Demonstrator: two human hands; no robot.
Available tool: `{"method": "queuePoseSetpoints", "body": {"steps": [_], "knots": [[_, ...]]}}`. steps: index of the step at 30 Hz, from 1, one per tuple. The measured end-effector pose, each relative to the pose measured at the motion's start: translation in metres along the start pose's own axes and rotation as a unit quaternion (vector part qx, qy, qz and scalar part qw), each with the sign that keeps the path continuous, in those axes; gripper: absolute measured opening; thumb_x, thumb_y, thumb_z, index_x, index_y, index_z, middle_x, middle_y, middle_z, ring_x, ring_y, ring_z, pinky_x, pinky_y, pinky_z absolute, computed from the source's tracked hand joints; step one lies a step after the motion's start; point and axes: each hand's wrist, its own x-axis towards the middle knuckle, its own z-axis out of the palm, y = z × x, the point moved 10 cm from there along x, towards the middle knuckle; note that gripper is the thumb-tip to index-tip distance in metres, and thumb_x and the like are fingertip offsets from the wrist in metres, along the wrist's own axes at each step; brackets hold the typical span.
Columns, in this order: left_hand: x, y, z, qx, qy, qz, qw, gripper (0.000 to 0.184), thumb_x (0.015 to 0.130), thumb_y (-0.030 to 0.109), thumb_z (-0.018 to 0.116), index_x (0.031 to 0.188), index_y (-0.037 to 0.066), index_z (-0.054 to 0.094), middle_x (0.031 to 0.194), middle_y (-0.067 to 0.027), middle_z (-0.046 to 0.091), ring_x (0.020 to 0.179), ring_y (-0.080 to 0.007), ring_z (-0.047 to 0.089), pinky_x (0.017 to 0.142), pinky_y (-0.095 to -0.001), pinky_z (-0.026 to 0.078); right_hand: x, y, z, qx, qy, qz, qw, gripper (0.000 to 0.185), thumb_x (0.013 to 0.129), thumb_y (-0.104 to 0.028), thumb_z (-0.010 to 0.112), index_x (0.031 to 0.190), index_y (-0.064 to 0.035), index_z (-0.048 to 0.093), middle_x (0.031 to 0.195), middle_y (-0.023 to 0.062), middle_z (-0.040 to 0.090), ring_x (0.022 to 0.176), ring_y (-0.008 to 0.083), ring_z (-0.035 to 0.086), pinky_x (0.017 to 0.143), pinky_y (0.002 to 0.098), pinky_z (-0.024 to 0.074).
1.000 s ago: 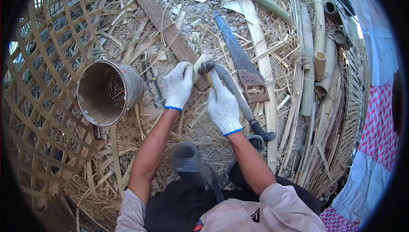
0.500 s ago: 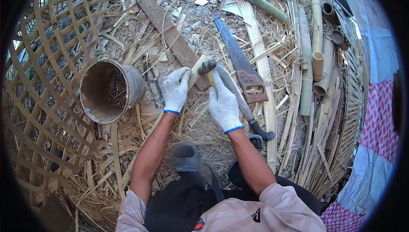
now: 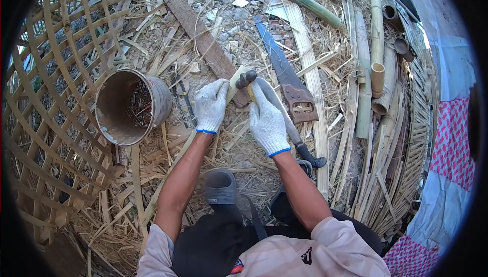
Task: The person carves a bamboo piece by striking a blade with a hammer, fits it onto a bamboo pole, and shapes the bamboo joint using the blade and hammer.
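White knitted gloves with blue cuffs cover both hands. My left hand (image 3: pixel 211 105) is closed on the near end of a pale bamboo strip (image 3: pixel 235 83), above the end of a brown plank (image 3: pixel 206 45). My right hand (image 3: pixel 267 124) is wrapped round a tool with a dark knobbed end (image 3: pixel 246 78) and a yellowish part, held against the strip's right side. Its exact kind is unclear. A curved blade with a black handle (image 3: pixel 310 156) lies just right of my right hand. The handsaw (image 3: pixel 284 73) with a brown grip rests on the ground farther right.
A bucket (image 3: pixel 165 101) holding nails lies at the left, beside a woven bamboo lattice (image 3: pixel 56 58). Bamboo poles (image 3: pixel 376 43) and split strips line the right side, with a blue and pink cloth (image 3: pixel 450 145) beyond. A grey shoe (image 3: pixel 221 188) is below my hands.
Both hands keep their hold and have barely moved. The view has shifted slightly, so the bucket and lattice appear a little displaced.
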Motion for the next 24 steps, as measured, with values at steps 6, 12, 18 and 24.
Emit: {"method": "queuePoseSetpoints", "body": {"steps": [6,12,18,24], "knots": [[-0.001,0.01,-0.002,0.027,0.024,0.046,0.998,0.018,0.101,0.022,0.076,0.111,0.008,0.082,0.104,-0.0147,0.081,0.095,-0.0347,0.077,0.087,-0.0452,0.059,0.0,0.001,0.0,0.0,-0.018,0.023,1.0,0.065,0.104,-0.015,0.063,0.167,-0.0228,0.047,0.097,0.0299,0.072,0.09,0.0497,0.073,0.081,0.0593,0.0574],[-0.006,0.028,0.005,0.094,0.037,0.133,0.986,0.017,0.096,0.015,0.079,0.113,0.01,0.078,0.105,-0.0106,0.079,0.098,-0.0318,0.075,0.087,-0.0446,0.058,0.006,-0.01,-0.013,0.015,0.009,-0.025,1.0,0.062,0.105,-0.013,0.062,0.165,-0.0208,0.051,0.096,0.0294,0.071,0.09,0.0482,0.073,0.08,0.0574,0.0579],[-0.008,0.029,0.011,0.116,0.041,0.159,0.98,0.017,0.095,0.014,0.079,0.111,0.009,0.076,0.104,-0.0095,0.077,0.099,-0.0316,0.074,0.088,-0.0445,0.059,0.005,-0.037,-0.033,0.057,0.049,-0.055,0.996,0.061,0.105,-0.011,0.063,0.164,-0.0199,0.053,0.092,0.0258,0.071,0.087,0.0442,0.073,0.076,0.0524,0.0576],[-0.001,0.036,0.012,0.113,0.024,0.158,0.981,0.014,0.096,0.015,0.078,0.108,0.009,0.075,0.103,-0.0101,0.076,0.098,-0.0312,0.073,0.087,-0.0453,0.059,0.014,-0.034,-0.025,-0.005,0.021,-0.073,0.997,0.066,0.104,-0.01,0.065,0.166,-0.0216,0.049,0.091,0.0242,0.07,0.084,0.0426,0.073,0.074,0.0518,0.0567]]}}
